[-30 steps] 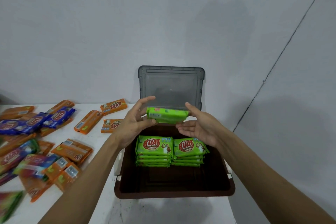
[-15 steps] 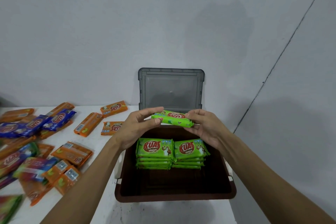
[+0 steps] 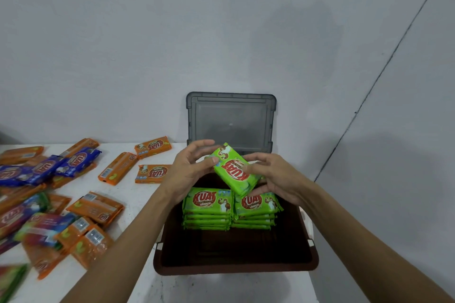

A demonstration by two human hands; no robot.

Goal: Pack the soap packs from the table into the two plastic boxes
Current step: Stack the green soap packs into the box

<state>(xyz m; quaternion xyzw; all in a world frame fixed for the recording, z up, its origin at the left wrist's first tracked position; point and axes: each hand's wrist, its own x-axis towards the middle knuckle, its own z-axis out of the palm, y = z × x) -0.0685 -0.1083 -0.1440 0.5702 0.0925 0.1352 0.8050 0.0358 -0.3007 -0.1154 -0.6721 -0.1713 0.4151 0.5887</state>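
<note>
Now that the green soap pack (image 3: 235, 170) has turned label-up, left hand (image 3: 189, 176) and right hand (image 3: 277, 179), both curled round its ends, look ready to lay it on the far stacks (image 3: 209, 205) in the box (image 3: 236, 267).

Glossy plastic soap wrapper (image 3: 235, 171), smooth brown plastic box (image 3: 236, 267), translucent grey plastic lid (image 3: 231, 118)

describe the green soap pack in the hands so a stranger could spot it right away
Find the brown box at the right end of the table, a grey lid propped behind it. Two stacks of green packs lie flat inside; above them, the left hand and right hand hold one more green pack. It alone is in the air, tilted, its red logo running diagonally.
</note>
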